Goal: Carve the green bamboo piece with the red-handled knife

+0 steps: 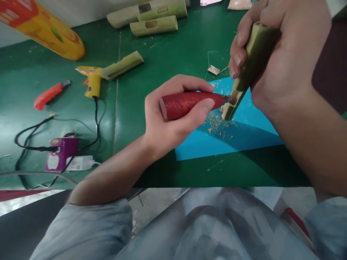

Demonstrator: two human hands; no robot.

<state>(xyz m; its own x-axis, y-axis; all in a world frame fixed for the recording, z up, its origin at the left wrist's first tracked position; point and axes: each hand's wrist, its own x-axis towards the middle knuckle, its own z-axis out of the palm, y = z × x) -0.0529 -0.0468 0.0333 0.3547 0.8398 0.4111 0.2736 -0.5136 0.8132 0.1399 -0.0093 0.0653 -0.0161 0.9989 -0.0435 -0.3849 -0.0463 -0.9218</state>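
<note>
My left hand (pixel 173 115) is wrapped around the red wooden handle of a carving knife (pixel 187 104), thumb along its side. Its short metal blade meets a notch cut near the lower end of a green bamboo tube (pixel 256 54); the tip's exact shape is hidden in the cut. My right hand (pixel 290 50) grips the tube's upper part, holding it tilted with the notched end down to the left. Under that end lies a blue sheet (pixel 255 128), scattered with pale shavings (pixel 215 122).
Notched bamboo tubes (pixel 153 26) lie at the back. To the left are a yellow glue gun (pixel 93 81) against a bamboo piece (pixel 124 65), a red-handled tool (pixel 50 94), a purple power adapter (pixel 62 153) with cables, and a yellow bottle (pixel 54 32). A small pale chip (pixel 214 69) lies beyond the sheet.
</note>
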